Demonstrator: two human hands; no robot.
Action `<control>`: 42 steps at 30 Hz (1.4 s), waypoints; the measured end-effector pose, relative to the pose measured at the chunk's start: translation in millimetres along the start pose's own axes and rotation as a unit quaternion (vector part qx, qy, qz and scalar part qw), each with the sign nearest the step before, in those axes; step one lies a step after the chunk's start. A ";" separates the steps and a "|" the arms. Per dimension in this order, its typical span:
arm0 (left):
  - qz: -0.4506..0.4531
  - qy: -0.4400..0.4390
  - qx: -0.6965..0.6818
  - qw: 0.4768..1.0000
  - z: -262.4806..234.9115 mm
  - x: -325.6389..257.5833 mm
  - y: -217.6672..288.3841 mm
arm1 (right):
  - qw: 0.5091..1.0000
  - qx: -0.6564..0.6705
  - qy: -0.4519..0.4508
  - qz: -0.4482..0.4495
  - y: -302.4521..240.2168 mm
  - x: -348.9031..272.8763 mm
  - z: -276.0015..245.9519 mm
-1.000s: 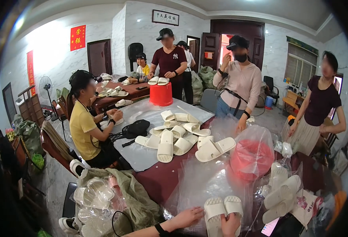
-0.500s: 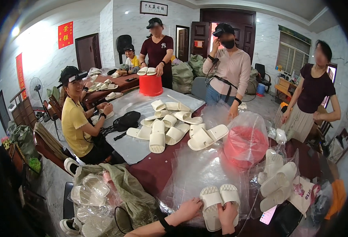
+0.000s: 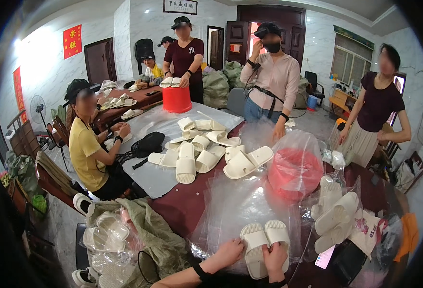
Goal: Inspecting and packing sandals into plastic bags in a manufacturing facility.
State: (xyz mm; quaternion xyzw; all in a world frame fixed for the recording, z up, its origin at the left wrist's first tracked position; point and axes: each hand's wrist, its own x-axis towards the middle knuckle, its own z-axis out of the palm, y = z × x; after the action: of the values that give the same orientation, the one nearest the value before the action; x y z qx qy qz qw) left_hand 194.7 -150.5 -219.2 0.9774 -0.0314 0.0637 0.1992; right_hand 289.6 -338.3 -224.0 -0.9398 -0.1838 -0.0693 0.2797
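Note:
A pair of cream slippers lies on clear plastic sheets at the table's near edge, toes pointing away. My left hand (image 3: 229, 253), fingers bent, pinches the outer edge of the left slipper (image 3: 253, 239) near its strap. My right hand (image 3: 274, 260) grips the right slipper (image 3: 277, 234) below the strap, its thumb reaching into the gap between the two. The hand itself covers much of that slipper's heel. Beyond the pair spread clear plastic bags (image 3: 230, 197). Farther off, a loose heap of cream slippers (image 3: 186, 161) covers the table's middle.
Bagged slippers (image 3: 343, 211), a phone (image 3: 324, 257) and a black pouch (image 3: 347, 264) lie at right. A plastic-covered red stool (image 3: 295, 173) stands beyond. A green sack (image 3: 156, 225) with wrapped slippers is at left. Several people surround the tables; one touches slippers on a red bucket (image 3: 177, 101).
The whole view has shifted slightly, with surroundings moving a little left and up. Both my hands keep their hold on the slippers. Another person's head shows at the far table.

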 end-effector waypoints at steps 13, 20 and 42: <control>0.062 0.019 0.005 0.998 -2.4 -2.4 -7.4 | 0.998 0.001 0.047 -0.031 5.8 -0.8 9.5; 0.004 0.022 0.028 0.999 -8.2 -6.3 10.7 | 0.999 0.006 0.036 -0.024 7.3 -2.7 9.3; 0.011 0.003 0.012 1.000 -1.7 -10.1 4.4 | 0.991 0.000 0.033 -0.127 34.3 0.7 12.8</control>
State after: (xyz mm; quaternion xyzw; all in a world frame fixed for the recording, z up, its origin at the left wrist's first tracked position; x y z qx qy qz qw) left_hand 184.2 -153.5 -217.4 0.9791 -0.0402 0.0694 0.1867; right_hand 303.8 -357.7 -251.7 -0.9059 -0.2927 -0.1354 0.2746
